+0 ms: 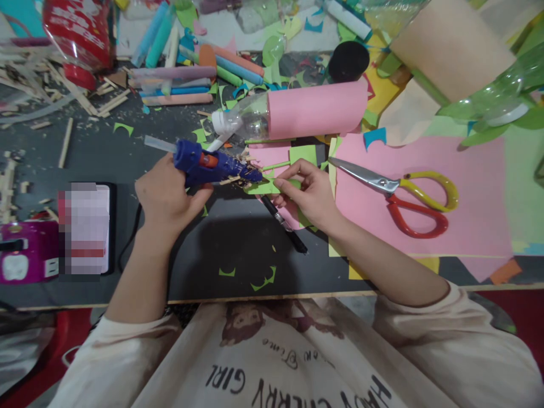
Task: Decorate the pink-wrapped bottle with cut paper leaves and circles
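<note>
Hands [165, 192] [308, 195] tight around glue gun [212, 164], paper [260, 187]

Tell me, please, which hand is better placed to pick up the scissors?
The right. The right hand, pinching a green paper piece, lies just beside the blade tip of the scissors on the pink paper; the left hand is farther off, its grip closed around the glue gun.

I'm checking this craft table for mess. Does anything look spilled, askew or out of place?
Yes: green paper offcuts lie scattered on the dark table, wooden sticks are strewn far left, and a pink-wrapped bottle lies on its side. The scissors point toward the right hand holding a green paper piece.
</note>
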Demonstrator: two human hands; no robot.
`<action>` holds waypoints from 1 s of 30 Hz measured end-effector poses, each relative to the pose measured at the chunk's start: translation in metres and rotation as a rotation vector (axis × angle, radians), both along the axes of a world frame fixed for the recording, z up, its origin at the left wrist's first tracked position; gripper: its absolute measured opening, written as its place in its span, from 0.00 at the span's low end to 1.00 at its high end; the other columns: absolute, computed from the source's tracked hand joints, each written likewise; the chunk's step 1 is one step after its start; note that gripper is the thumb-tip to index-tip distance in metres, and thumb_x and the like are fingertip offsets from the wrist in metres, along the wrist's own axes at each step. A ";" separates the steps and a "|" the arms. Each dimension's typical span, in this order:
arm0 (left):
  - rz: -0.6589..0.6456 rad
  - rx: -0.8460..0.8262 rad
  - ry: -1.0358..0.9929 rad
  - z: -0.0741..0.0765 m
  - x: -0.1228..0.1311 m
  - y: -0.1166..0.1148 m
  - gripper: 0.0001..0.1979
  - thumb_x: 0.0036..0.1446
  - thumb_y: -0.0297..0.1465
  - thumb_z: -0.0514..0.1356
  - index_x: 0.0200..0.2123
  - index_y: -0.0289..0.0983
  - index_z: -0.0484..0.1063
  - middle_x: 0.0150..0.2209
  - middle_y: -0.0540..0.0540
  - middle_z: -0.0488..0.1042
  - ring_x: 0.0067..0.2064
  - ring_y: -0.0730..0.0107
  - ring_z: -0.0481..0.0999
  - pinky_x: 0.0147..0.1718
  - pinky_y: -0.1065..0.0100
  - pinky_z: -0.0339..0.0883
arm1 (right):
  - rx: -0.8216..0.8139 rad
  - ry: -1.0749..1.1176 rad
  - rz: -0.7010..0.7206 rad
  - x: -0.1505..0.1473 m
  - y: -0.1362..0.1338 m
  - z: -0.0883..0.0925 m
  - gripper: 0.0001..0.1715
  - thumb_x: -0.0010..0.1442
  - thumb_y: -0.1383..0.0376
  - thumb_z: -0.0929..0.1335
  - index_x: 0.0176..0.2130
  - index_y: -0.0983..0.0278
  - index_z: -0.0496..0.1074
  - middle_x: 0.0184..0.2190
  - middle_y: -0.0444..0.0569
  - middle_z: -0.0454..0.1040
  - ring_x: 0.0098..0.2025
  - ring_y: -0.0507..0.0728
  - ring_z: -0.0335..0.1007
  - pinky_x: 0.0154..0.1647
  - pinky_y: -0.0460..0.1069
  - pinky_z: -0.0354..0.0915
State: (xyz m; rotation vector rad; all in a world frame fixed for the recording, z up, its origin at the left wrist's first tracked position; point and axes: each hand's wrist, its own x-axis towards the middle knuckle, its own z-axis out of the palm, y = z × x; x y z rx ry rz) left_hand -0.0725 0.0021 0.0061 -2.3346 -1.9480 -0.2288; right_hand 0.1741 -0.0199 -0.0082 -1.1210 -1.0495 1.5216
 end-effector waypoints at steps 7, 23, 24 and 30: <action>-0.041 0.112 -0.028 -0.005 -0.005 0.002 0.20 0.45 0.44 0.53 0.34 0.34 0.67 0.35 0.38 0.74 0.41 0.50 0.77 0.35 0.57 0.68 | 0.000 -0.002 0.008 0.000 -0.001 -0.001 0.24 0.47 0.48 0.75 0.28 0.61 0.65 0.22 0.36 0.69 0.19 0.47 0.70 0.26 0.46 0.73; -0.011 0.006 -0.012 0.000 0.001 -0.001 0.23 0.44 0.47 0.50 0.34 0.34 0.68 0.34 0.37 0.75 0.40 0.49 0.77 0.34 0.59 0.66 | 0.009 -0.018 0.003 0.001 0.000 0.001 0.25 0.47 0.46 0.75 0.28 0.60 0.65 0.20 0.37 0.70 0.19 0.49 0.70 0.24 0.47 0.73; -0.006 0.001 -0.020 0.002 0.001 -0.002 0.22 0.44 0.46 0.51 0.34 0.34 0.68 0.34 0.36 0.75 0.41 0.48 0.77 0.35 0.58 0.66 | 0.009 -0.013 -0.001 0.001 0.000 0.001 0.25 0.47 0.46 0.75 0.28 0.59 0.65 0.21 0.37 0.70 0.19 0.49 0.70 0.24 0.47 0.73; -0.022 -0.005 -0.079 0.006 0.005 -0.003 0.21 0.44 0.45 0.52 0.34 0.35 0.68 0.38 0.35 0.78 0.42 0.48 0.78 0.37 0.57 0.66 | 0.016 -0.021 0.006 0.001 0.001 0.001 0.25 0.47 0.46 0.75 0.28 0.60 0.65 0.21 0.37 0.70 0.19 0.48 0.70 0.24 0.47 0.73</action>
